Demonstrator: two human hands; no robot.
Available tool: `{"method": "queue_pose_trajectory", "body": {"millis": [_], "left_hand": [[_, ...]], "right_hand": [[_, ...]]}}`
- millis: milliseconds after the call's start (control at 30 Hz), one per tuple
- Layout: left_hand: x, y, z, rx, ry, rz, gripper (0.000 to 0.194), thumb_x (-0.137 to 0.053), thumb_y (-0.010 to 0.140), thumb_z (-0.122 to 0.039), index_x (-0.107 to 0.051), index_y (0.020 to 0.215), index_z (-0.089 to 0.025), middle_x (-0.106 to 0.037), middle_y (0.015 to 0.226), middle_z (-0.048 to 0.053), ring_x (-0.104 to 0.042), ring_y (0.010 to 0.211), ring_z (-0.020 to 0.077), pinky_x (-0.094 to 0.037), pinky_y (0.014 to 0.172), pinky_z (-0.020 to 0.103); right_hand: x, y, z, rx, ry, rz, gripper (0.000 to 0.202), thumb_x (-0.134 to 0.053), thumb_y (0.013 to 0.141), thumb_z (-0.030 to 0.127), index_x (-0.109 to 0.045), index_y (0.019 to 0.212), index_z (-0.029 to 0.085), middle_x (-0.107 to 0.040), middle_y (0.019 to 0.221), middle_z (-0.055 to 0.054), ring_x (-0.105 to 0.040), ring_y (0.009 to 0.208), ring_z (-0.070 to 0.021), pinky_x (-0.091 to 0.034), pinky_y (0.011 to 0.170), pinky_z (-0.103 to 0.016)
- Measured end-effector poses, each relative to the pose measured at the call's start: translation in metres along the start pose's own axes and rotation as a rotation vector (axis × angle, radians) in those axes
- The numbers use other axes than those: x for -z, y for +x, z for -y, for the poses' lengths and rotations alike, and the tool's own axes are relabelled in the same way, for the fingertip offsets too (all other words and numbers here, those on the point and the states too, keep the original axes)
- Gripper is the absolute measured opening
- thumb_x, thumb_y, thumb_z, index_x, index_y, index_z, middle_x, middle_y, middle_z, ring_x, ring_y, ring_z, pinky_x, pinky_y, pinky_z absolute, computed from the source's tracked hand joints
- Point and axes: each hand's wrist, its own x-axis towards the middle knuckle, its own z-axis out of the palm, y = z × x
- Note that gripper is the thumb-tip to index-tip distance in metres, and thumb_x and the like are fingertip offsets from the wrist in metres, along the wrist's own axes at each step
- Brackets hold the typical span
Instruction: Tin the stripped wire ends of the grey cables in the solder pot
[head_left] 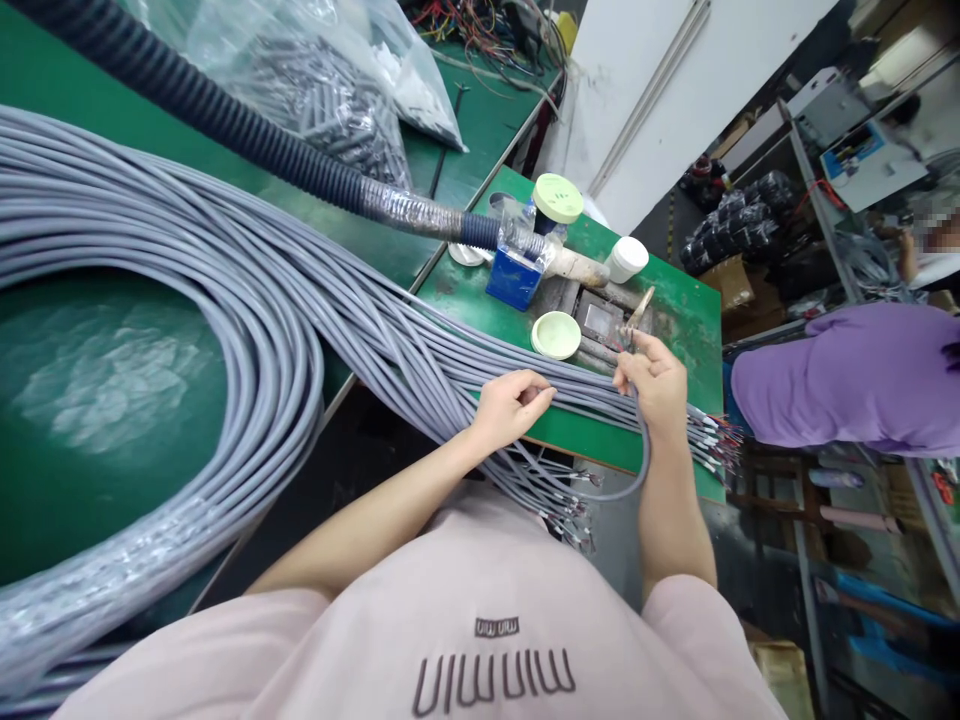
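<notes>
**One grey cable (646, 452) held near its end above a green desk**

At far left, one large coil (281, 330) of grey cables, too many to count, is laid on a wide green desk (60, 75). Above it, one black corrugated hose (247, 125) is stretched diagonally down to the right. Beyond the hose, two clear plastic bags are seen: a bag of grey pieces (322, 100) and a bag of white pieces (424, 105).

Toward the middle, the left-hand grip (516, 408) is half curled at the cables; whether anything is grasped cannot be told. Past it, on a second, smaller green desk (686, 310), one blue box (514, 280), one green-lidded tub (559, 198), one pale green open dish (556, 336), one metal plate (600, 318) and one white tub (628, 258) are set.

At right, the grey cable is pinched by the right-hand grip (634, 365), closed with thumb against fingers. Its wire end is pointed up the view and slightly left, near the plate. Its long axis is upright at the wrist, then bent below into one U-shaped loop toward the left. Two clusters of bared ends are shown, a front cluster (570, 515) and a right cluster (712, 440). Farthest right, one co-worker in purple (847, 375) is seen.
</notes>
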Motion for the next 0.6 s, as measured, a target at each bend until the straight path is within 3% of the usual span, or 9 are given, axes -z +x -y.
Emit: {"method": "queue_pose_trajectory", "body": {"millis": [100,233,400,600], "left_hand": [[0.002,0.000,-0.004,0.054,-0.123,0.011,0.019,-0.065,0.081,-0.035,-0.068,0.078,-0.017,-0.056,0.060,-0.002,-0.046,0.053,0.0092,-0.036,0.055,0.022],[0.000,-0.002,-0.022,0.242,-0.447,0.070,0.024,-0.069,0.078,-0.039,-0.068,0.080,-0.015,-0.059,0.063,-0.001,-0.049,0.057,0.0097,-0.039,0.056,0.022],[-0.009,-0.010,-0.045,0.439,-0.804,0.181,0.028,-0.074,0.073,-0.038,-0.067,0.087,-0.015,-0.062,0.068,-0.001,-0.053,0.061,0.0091,-0.044,0.062,0.022],[-0.013,-0.014,-0.056,0.597,-0.959,0.222,0.023,-0.076,0.071,-0.032,-0.063,0.080,-0.015,-0.060,0.069,-0.002,-0.055,0.062,0.0077,-0.045,0.065,0.021]], "right_hand": [[-0.015,-0.037,0.011,-0.021,0.033,-0.004,0.051,-0.068,0.079,0.037,-0.055,0.126,0.019,-0.059,0.052,0.006,-0.045,0.043,-0.0096,-0.038,0.045,-0.024],[-0.030,-0.066,0.009,-0.005,-0.029,-0.055,0.059,-0.067,0.081,0.034,-0.046,0.135,0.024,-0.054,0.052,0.009,-0.049,0.047,-0.0113,-0.042,0.050,-0.026],[-0.038,-0.083,0.006,0.020,-0.126,-0.072,0.057,-0.065,0.083,0.031,-0.046,0.137,0.025,-0.051,0.054,0.009,-0.048,0.052,-0.0117,-0.042,0.057,-0.028],[-0.041,-0.091,0.005,0.027,-0.163,-0.055,0.058,-0.061,0.084,0.029,-0.043,0.139,0.024,-0.048,0.055,0.009,-0.043,0.052,-0.0109,-0.040,0.057,-0.027]]}}
